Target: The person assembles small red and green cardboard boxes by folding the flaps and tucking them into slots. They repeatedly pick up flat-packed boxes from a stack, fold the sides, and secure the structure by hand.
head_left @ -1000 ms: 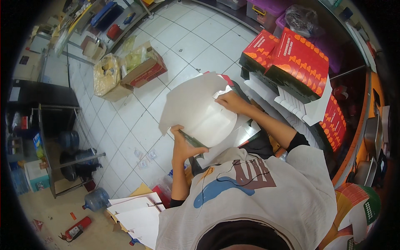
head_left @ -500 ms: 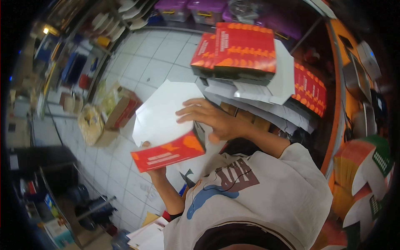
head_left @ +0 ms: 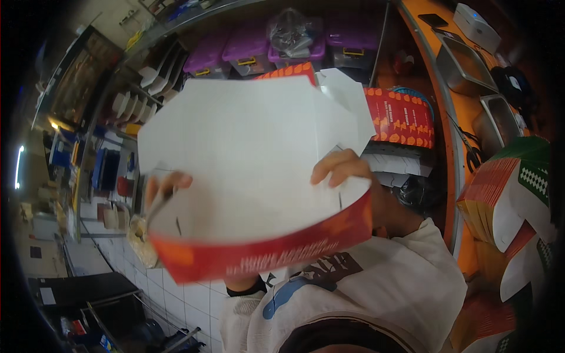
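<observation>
A red cardboard food box (head_left: 265,256), white inside and with its lid raised, fills the middle of the view close to the camera. Its inside faces me and looks empty, and slits show near the front corners. My left hand (head_left: 168,187) grips the left side wall, fingertips curled over the edge. On the opposite wall my right hand (head_left: 347,169) has its fingers bent inward over the rim. The thumbs of both hands are hidden behind the cardboard. The box partly hides other red boxes (head_left: 400,117) farther back.
Purple-lidded storage bins (head_left: 247,50) line the back. To the right runs an orange counter (head_left: 429,53) with metal pans (head_left: 465,67) and scissors (head_left: 472,154). Stacked flat cartons (head_left: 491,206) stand at its near end. A black-topped stand (head_left: 76,288) is at lower left.
The box has come up much closer to the camera, its inside turned toward me. My right hand moved from the lid to the right wall. The view has tilted upward.
</observation>
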Demonstrator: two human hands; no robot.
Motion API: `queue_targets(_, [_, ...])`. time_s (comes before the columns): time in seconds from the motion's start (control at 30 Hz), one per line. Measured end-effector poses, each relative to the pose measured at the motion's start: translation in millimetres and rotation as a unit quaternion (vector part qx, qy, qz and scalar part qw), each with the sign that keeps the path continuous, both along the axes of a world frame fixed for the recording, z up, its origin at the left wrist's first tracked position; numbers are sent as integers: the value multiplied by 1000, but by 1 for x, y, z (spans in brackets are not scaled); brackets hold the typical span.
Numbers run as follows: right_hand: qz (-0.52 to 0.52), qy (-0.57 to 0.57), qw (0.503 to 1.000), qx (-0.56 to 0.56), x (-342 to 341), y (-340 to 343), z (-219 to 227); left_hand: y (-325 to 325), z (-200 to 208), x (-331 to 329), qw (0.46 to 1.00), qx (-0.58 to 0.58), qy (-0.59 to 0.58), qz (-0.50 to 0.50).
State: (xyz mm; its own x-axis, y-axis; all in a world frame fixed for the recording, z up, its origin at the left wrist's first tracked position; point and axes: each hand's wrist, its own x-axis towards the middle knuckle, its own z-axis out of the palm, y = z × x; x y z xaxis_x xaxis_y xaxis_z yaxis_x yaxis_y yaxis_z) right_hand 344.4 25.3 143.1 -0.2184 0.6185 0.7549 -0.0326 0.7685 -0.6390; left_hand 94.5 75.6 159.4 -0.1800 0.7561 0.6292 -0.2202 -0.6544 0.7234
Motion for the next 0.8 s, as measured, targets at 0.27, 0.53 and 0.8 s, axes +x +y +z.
queue_targets(0.27, [-173, 159, 952, -198, 61, -10, -1, 69, 48, 83, 955, -33, 145, -258])
queue_targets(0.53, [-247, 195, 904, -289, 87, -11, -22, 110, 42, 142, 915, 42, 206, -345])
queue_targets(0.8, [-345, 170, 899, -211, 99, -3, -49, 149, -11, 152, 890, 113, 413, -158])
